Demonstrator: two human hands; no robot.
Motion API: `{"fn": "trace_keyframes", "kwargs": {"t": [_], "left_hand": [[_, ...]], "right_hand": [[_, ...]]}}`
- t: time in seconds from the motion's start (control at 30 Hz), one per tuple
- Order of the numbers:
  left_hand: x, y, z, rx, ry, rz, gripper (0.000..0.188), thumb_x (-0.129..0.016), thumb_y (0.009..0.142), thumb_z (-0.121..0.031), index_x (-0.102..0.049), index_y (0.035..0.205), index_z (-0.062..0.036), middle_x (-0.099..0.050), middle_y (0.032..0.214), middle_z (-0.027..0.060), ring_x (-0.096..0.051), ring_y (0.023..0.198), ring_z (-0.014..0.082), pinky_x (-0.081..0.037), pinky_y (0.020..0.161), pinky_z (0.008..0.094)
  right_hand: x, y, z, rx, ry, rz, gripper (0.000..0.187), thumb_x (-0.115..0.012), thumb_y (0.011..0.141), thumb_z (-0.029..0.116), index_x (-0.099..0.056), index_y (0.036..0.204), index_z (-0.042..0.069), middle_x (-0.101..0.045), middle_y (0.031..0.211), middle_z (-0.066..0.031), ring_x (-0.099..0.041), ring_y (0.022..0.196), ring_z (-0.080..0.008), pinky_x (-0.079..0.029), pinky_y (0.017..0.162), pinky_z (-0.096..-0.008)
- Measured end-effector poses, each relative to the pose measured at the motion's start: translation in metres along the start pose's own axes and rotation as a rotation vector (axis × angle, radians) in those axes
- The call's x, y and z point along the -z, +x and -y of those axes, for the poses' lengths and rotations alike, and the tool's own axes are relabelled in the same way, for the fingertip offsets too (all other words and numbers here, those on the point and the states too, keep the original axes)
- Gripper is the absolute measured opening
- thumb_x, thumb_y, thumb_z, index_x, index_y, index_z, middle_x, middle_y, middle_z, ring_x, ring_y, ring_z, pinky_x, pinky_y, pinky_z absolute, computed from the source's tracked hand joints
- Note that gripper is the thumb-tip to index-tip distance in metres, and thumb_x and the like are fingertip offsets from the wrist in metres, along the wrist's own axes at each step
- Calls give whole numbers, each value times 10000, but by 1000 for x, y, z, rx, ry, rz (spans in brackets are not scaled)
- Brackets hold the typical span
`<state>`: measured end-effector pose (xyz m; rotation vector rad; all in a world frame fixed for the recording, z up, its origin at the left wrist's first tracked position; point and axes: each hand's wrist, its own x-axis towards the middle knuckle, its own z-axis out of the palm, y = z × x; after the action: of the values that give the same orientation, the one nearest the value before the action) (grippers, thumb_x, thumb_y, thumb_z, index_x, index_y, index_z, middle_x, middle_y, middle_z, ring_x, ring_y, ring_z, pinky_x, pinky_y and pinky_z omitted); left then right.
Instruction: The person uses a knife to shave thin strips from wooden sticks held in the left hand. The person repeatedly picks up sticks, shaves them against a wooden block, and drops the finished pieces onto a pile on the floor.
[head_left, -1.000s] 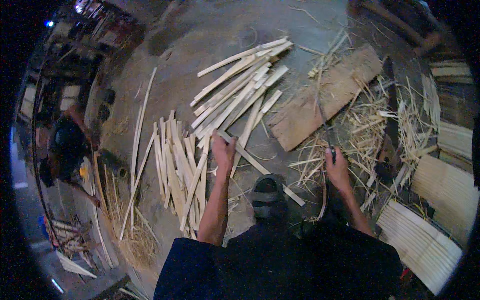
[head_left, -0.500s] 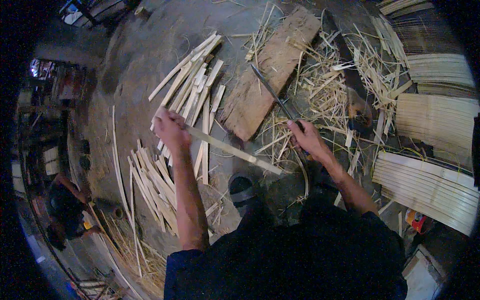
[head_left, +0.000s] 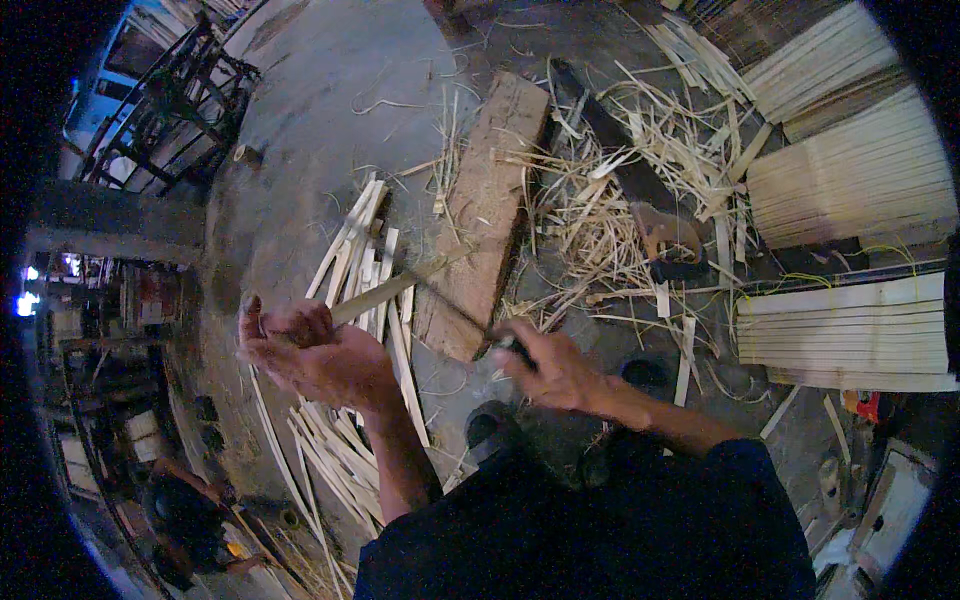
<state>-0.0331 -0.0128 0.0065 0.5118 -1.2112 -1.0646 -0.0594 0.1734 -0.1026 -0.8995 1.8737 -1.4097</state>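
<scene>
My left hand point(head_left: 315, 350) is closed on one end of a pale bamboo strip point(head_left: 385, 294), its palm partly turned up. The strip slants away to the right, its far end over the brown wooden board point(head_left: 478, 215). In my right hand point(head_left: 548, 368) I grip the dark handle of a long-bladed knife point(head_left: 458, 312). Its blade, blurred by motion, points up and left below the strip, over the board's near end. Whether blade and strip touch I cannot tell. Beyond and below my left hand lie split bamboo strips point(head_left: 348, 235) on the floor.
Right of the board lie a heap of thin shavings point(head_left: 590, 215) and a handsaw point(head_left: 625, 160) with a wooden handle. Stacks of slatted panels point(head_left: 845, 330) line the right side. Another person point(head_left: 185, 515) works at lower left. A dark frame point(head_left: 180, 105) stands at upper left.
My left hand has swung the strip's free end up and away, over the board. My right hand has come left and nearer, turning the knife blade further leftward. The whole view has shifted.
</scene>
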Motion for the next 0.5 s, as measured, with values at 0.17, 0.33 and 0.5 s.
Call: {"fn": "trace_keyframes", "kwargs": {"t": [0.17,0.33,0.5], "left_hand": [[6,-27,-6,-222,907,-53,83,-449,854,-97,-421,920,-55,-402,787,49,-411,699,174,-353,625,322],[15,-22,5,-400,1050,15,118,-471,827,-33,-398,919,-47,-426,802,63,-444,715,194,-392,657,341],[16,-14,-1,-687,1235,13,208,-387,977,-248,-377,863,-74,-375,665,4,-343,560,106,-338,514,230]], "right_hand": [[-19,18,30,67,137,162,423,-527,905,365,-459,1171,44,-614,791,-225,-632,773,-373,-479,659,-433],[-29,33,-40,-129,45,0,444,-514,905,398,-482,1153,31,-621,831,-248,-624,792,-402,-479,688,-465],[-2,22,-28,-213,-67,-4,468,-471,917,432,-488,1153,28,-627,855,-251,-615,827,-425,-489,718,-459]]}}
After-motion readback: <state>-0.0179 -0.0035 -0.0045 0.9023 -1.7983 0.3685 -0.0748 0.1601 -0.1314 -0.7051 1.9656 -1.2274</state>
